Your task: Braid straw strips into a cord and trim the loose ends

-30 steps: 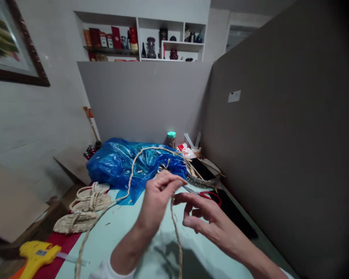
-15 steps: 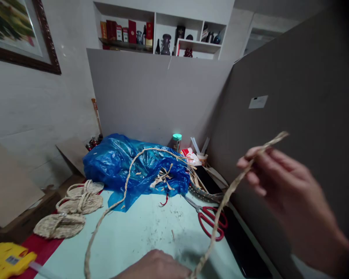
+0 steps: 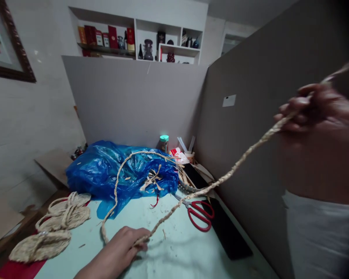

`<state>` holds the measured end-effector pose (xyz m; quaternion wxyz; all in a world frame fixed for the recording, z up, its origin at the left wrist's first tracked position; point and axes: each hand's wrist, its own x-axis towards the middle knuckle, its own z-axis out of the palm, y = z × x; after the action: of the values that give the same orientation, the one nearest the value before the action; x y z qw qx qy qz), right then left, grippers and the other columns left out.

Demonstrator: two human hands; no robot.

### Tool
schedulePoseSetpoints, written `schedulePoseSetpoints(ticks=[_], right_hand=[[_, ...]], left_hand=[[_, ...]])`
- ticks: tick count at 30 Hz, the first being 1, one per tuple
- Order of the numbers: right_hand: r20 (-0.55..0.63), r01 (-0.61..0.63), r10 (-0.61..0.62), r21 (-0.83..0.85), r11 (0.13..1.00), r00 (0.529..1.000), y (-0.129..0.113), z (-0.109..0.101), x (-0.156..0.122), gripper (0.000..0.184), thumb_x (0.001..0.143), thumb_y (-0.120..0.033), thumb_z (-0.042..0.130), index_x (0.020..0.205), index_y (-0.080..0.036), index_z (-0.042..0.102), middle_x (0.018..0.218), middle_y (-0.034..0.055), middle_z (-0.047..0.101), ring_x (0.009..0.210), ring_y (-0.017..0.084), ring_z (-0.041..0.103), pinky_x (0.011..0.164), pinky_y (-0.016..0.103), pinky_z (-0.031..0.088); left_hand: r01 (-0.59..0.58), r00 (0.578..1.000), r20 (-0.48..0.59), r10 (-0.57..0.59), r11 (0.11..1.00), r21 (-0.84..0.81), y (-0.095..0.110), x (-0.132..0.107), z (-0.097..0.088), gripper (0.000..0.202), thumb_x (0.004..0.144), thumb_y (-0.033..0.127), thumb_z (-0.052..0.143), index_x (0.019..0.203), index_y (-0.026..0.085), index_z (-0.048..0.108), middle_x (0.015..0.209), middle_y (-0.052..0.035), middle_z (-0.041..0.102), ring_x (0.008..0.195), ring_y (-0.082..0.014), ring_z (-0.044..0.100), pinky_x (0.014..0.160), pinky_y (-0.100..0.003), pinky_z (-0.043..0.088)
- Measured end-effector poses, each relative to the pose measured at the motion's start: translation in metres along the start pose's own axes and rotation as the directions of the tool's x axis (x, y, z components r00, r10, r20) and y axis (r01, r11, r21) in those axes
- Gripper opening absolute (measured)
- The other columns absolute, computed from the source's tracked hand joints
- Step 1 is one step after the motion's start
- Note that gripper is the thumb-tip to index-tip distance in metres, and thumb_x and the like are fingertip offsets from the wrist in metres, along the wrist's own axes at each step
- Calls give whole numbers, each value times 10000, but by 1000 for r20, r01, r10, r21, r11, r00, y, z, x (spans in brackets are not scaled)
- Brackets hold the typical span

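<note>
Straw rope (image 3: 221,180) ran on a slant betw. the 2 hands, off the table (image 3: 65,263) on the R side. L hand (image 3: 125,248): fingers closed round the rope, low over the table. R hand (image 3: 320,112): fingers pinched on it nr. the upper end, w/ a short tail sticking out past them (blurry).

Progress, my read: the stretch betw. hands looked fully twisted, so that part prob. done. Another rope run (image 3: 116,186) arched over the blue plastic bag (image 3: 104,166), also twisted; its far end frayed into loose strands (image 3: 171,157), which looked unworked, so some twisting prob. left. Couldn't tell if both runs were 1 piece, L hand hid the join.

Counts: 3 woven sandals (image 3: 64,221) on the L, approx. complete; 1 pr. red-handled scissors (image 3: 200,215), partly under the rope in view; 1 bag; 1 green-lidded jar (image 3: 164,143); 1 cup (image 3: 189,157) w/ clear sticks.
</note>
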<state>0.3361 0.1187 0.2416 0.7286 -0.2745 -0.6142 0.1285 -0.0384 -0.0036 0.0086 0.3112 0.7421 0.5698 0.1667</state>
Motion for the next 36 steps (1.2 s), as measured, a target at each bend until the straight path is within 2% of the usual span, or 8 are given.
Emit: schedulePoseSetpoints(ticks=[3,6,13,17,22,30,34,36], right_hand=[[-212,-155,228,312,937,950,-13,13,-2,314,952,-192,388,702,-170,575,549,-55,418,481,49,309,523,342,149],[-249,-23,81,225,974,965,-13,21,-8,258,935,-140,435,735,-155,596,583,-48,456,505,57,379,529,295,243],[292,78,-28,-161,984,956,7,75,-58,219,969,-283,491,880,-161,649,702,-17,546,671,94,484,660,245,360],[584,127,69,-288,949,809,15,102,-105,175,959,-280,509,880,-183,631,777,-1,571,743,133,514,698,256,387],[728,5,242,-320,948,641,20,110,-168,267,1003,-296,396,831,-190,571,762,17,574,711,149,520,660,260,408],[726,-114,287,-279,954,625,46,125,-201,195,1006,-279,352,1007,-198,530,810,28,595,684,149,543,638,253,413],[739,-181,382,-341,923,556,52,117,-185,231,988,-325,414,991,-178,591,712,0,570,641,140,512,630,254,384],[692,-251,414,-330,910,591,57,107,-172,258,974,-366,445,953,-169,610,695,-9,538,621,125,473,597,242,365]], left_hand=[[25,998,-57,-21,997,69,-28,2,-3,386,833,253,510,1179,269,682,1087,-74,725,1060,-267,615,907,-329,445],[41,985,-172,-23,994,103,-41,5,-7,363,838,286,506,1140,288,708,1135,-72,722,1073,-279,619,940,-352,443],[-45,996,-62,65,959,279,28,15,-5,532,796,80,390,1235,240,645,1044,-103,753,953,-274,686,836,-348,485],[-221,972,10,236,891,397,76,29,-2,425,801,65,421,1086,236,685,878,-89,751,825,-257,690,740,-320,482],[-137,968,-109,226,842,522,95,53,-22,323,781,40,422,920,154,690,917,-163,730,861,-313,686,727,-384,468],[-20,939,-290,187,868,497,85,76,-23,232,740,48,469,825,152,658,849,-165,723,808,-305,684,699,-376,441],[-99,917,-299,264,877,470,54,74,-15,202,779,72,474,787,183,643,778,-84,713,764,-259,672,667,-338,448],[-116,892,-344,294,883,455,33,73,-18,234,838,93,444,914,184,646,854,-71,719,798,-237,658,723,-341,463]])
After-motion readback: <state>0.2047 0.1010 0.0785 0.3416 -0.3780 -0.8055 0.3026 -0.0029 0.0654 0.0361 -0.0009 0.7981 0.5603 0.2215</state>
